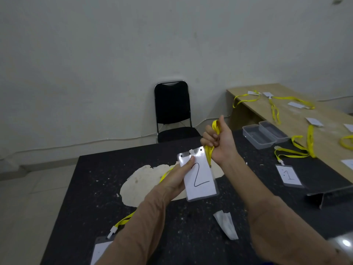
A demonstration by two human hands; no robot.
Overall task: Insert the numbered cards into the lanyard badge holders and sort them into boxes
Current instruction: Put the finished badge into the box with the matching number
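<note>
A clear badge holder with a white card marked "2" (199, 177) is held up above the black table (91, 190). My left hand (176, 180) grips its left edge, thumb lying on the front. My right hand (217, 142) is fisted around the bunched yellow lanyard (208, 152) at the holder's top right corner. A badge marked "1" (289, 175) with its yellow lanyard lies at the right of the table. Two clear plastic boxes (264, 135) stand at the back right. Another badge holder (100, 249) with a yellow strap lies at the front left.
A wooden table (290, 115) on the right carries several yellow lanyards and white cards. A black chair (172, 109) stands behind the black table. The tabletop has a worn pale patch (141, 180), and a crumpled white scrap (226, 224) lies near the front.
</note>
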